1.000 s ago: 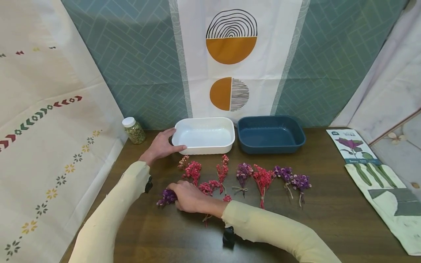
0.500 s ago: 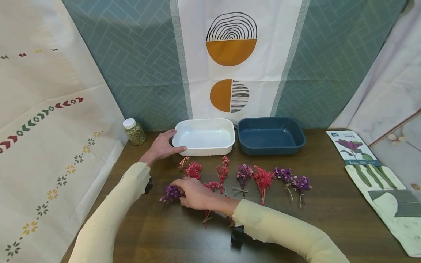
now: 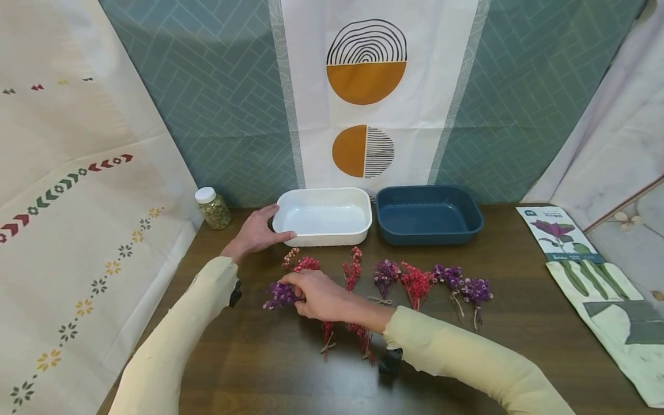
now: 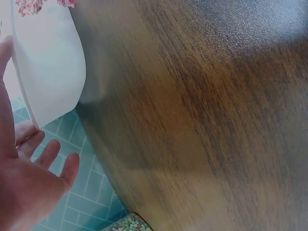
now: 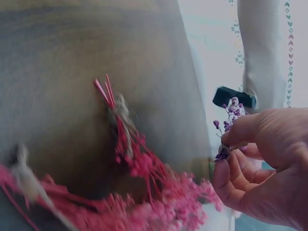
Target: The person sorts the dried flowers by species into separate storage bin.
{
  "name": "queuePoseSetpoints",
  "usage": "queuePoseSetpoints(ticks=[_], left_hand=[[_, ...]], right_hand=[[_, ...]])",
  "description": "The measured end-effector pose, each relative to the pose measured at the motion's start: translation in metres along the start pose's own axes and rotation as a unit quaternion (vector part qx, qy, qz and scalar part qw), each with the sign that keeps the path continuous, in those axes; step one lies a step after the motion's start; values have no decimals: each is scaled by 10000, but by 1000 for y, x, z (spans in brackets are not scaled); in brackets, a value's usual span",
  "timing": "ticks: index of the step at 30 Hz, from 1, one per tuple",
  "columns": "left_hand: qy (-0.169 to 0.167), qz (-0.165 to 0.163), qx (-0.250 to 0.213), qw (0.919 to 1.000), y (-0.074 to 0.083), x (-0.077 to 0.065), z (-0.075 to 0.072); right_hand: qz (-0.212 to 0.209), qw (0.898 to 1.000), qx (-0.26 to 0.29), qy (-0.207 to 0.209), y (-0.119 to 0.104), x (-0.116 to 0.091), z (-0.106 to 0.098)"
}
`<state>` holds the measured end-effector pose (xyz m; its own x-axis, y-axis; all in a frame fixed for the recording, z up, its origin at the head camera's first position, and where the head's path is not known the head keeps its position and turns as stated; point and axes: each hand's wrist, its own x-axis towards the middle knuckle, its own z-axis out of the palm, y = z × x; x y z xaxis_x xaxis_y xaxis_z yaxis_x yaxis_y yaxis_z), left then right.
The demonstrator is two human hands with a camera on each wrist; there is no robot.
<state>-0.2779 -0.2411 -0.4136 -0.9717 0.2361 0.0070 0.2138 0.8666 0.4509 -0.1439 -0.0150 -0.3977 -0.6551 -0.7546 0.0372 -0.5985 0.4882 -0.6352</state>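
**Purple bunch (image 3: 282, 294) pinched, snag risk close by**

Right hand (image 3: 324, 295) had the purple bunch between thumb and fingers, heads out to the left, stems mostly hidden by the hand. It was in front of the white tray (image 3: 332, 239), near the red bunches (image 3: 353, 270). Couldn't tell whether it was clear of the table (image 3: 249, 369).

Left hand (image 3: 257, 230) rested at the white tray's left end: fingers relaxed, thumb at the near rim, others toward the far corner. Tray sat flat, just beside the blue tray (image 3: 430, 237).

Risks, my read:
- Snag: right hand was right over the red bunches. A low sideways move could drag their heads or catch the twine (image 5: 122, 113).
- Shedding: blooms looked dry, pinch was close to them. More squeeze would likely break bits off.
- Drop: looked like a fingertip hold, so thin stems could twist or slip.
- Tray shift: an uneven push from the left hand could skew it into the blue one.
- Jar (image 3: 216, 212): stood near the left hand; a wide leftward swing could knock it.
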Motion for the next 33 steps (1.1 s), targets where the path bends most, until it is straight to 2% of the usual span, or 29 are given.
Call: queuePoseSetpoints(ticks=[16, 21, 25, 29, 33], left_hand=[[135, 118, -13, 9998, -6, 2, 0], [177, 153, -44, 9997, -6, 1, 1], [188, 212, -9, 9996, -6, 1, 3], [182, 155, 6, 9997, -4, 0, 3], [238, 161, -18, 9996, -2, 0, 4]], right_hand=[[47, 9999, -116, 93, 18, 0, -38], [-86, 9997, -235, 84, 25, 1, -46], [-150, 9998, -95, 116, 32, 4, -53], [7, 9999, 38, 137, 40, 7, -61], [188, 9995, -49, 243, 48, 12, -68]])
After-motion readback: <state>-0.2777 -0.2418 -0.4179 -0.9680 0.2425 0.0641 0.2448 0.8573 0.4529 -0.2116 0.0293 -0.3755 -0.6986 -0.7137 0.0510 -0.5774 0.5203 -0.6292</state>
